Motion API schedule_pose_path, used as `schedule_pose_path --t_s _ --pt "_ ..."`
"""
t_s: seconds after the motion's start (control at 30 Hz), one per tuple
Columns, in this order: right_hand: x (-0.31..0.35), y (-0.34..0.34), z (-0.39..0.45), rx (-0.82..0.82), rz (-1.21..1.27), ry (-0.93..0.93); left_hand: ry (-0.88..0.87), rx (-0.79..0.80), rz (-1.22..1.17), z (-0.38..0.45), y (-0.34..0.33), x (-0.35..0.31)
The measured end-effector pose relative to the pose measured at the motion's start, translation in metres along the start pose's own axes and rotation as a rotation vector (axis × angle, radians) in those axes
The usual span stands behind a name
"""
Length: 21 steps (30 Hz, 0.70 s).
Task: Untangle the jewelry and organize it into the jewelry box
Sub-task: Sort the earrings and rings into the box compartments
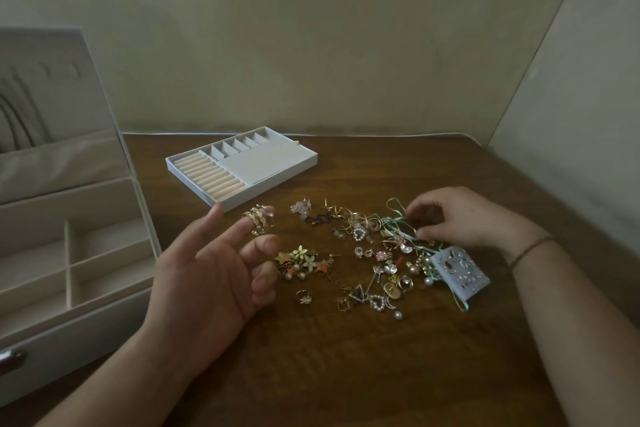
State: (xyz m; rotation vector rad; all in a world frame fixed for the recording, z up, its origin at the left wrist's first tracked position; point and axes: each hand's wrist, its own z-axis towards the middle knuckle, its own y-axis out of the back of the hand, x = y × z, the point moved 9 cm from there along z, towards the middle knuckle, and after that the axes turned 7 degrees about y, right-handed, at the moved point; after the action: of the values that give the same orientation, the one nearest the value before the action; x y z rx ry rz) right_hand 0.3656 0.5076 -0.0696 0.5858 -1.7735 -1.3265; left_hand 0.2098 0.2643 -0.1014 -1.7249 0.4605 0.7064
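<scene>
Jewelry [367, 263]: loose heap of earrings, pearls, hearts and gold hoops spread over the middle of the table [346, 374], not in the box

Box [59, 253]: white, at the left table edge, lid upright, cream compartments open; dark cords hang inside the lid

Tray [242, 165]: white insert lifted out, lying behind the heap near the wall; ring rolls at its left, small cells along its back, a flat flap over the rest

Left hand [214, 274]: palm up, fingers spread and loosely bent, holding nothing in the palm; gold rings [259, 219] stacked on one fingertip. It hangs between box and heap, just beside a flower cluster [304, 262]

Right hand [464, 218]: palm down at the heap's right side, fingertips pinching a green ribbon [398, 222] that runs tangled through hoops

Card [460, 274]: pale blue, studded, lying on the ribbon near the right wrist

Room: bare wood in front of the heap towards the person and to the right of the tray; walls close the back and the right
</scene>
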Motion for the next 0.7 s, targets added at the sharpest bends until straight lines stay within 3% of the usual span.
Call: schedule_pose_path --t_s 0.23,0.37,0.47,0.53,0.7 --pt "-0.021 0.013 -0.003 -0.061 -0.102 -0.085 0.004 0.017 0.01 0.001 -0.002 0.001" --pt "0.018 0.008 -0.001 -0.053 0.037 0.127 0.004 -0.005 0.0 0.001 0.001 0.0" --pt "0.042 -0.011 -0.001 0.071 0.05 0.216 0.007 -0.012 -0.002 -0.001 0.002 0.001" --pt "0.043 -0.019 0.0 0.119 -0.02 0.202 0.006 -0.016 -0.003 -0.001 0.002 0.0" --pt "0.027 -0.008 -0.001 0.034 -0.019 0.121 -0.003 -0.041 0.071 0.001 0.0 -0.002"
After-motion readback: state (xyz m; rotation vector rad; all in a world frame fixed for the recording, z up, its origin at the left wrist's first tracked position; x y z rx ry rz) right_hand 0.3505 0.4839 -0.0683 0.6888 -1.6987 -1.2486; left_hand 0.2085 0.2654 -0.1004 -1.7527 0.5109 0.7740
